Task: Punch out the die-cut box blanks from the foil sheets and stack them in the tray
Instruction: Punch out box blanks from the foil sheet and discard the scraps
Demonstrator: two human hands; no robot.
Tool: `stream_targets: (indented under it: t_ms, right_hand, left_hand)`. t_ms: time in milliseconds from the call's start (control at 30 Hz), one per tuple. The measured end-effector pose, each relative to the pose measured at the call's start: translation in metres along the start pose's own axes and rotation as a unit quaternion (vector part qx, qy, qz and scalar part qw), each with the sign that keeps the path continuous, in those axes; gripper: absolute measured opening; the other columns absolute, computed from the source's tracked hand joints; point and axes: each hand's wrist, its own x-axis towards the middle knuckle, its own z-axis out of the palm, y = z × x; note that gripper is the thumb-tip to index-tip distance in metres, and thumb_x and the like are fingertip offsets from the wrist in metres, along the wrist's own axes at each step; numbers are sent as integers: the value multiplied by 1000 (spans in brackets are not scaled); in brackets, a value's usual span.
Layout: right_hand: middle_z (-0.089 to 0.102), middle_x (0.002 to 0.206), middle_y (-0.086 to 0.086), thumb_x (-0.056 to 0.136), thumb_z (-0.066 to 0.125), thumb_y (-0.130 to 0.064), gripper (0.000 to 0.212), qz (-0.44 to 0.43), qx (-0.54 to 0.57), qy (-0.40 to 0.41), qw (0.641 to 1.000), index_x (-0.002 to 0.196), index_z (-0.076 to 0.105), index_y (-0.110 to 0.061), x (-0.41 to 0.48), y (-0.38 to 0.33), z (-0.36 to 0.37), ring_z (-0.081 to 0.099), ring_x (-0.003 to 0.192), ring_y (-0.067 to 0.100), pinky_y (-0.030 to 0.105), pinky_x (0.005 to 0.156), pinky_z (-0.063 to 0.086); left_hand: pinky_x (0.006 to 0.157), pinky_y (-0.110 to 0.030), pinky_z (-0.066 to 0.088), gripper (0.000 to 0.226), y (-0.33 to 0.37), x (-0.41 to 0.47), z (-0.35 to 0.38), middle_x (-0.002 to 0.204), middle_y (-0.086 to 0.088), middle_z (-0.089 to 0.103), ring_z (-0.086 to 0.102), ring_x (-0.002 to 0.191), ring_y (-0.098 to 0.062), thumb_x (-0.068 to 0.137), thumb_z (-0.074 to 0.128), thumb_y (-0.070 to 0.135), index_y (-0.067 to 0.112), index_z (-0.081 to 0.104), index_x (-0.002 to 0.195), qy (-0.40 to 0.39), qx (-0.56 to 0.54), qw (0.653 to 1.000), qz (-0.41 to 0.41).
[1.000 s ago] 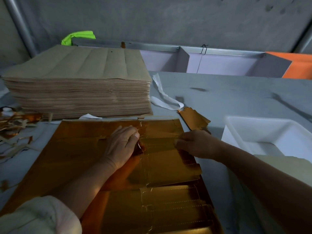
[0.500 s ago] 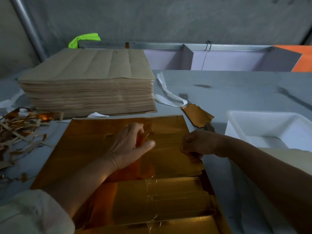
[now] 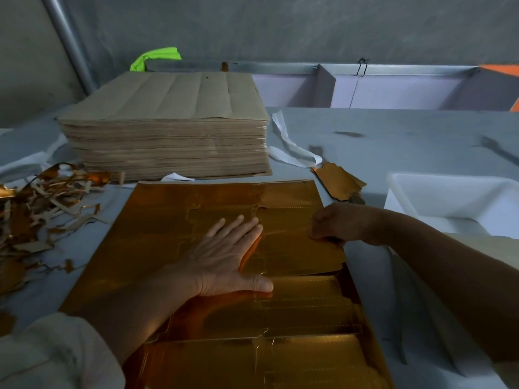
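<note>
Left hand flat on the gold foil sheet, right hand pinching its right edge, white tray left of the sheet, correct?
Only the side is wrong: the head view shows the white tray right of the gold foil sheet, beyond the right hand.

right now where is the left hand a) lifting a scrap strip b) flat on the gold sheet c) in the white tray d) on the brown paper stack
b: the left hand lies flat, fingers straight, pressing the gold sheet.

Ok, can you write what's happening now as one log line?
left hand: flat, pressing foil sheet | right hand: gripping box blank edge | tray: right of sheet
</note>
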Motion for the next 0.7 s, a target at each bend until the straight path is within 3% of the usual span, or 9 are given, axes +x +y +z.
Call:
stream_targets:
  t_ms: [333, 533, 700]
  right_hand:
    - [57, 83, 6, 98, 59, -27, 23, -1, 11, -9, 1000, 78, 57, -15, 2, 2, -1, 56, 79, 19, 28, 73, 48]
    - [50, 67, -1, 98, 58, -21, 24, 1, 18, -13, 1000, 75, 54, -15, -2, 5, -6, 46, 59, 9, 22, 59, 39]
    - [52, 69, 0, 98, 57, -20, 19, 4, 36, -12, 999, 80, 58, -14, -1, 5, -8, 46, 63, 11, 24, 63, 39]
  left_hand:
    - [112, -30, -22, 118, 1, 1, -1, 139, 31, -45, -41, 132, 6, 60, 16, 106, 41, -26, 149, 2, -16, 1000, -1]
    - [112, -31, -21, 117, 2, -1, -3, 145, 26, -42, -37, 137, 2, 59, 16, 106, 41, -29, 146, -2, -11, 1000, -3]
    - [113, -32, -20, 120, 3, -1, -4, 147, 22, -39, -34, 139, 0, 57, 12, 106, 38, -27, 148, -1, -6, 1000, -3]
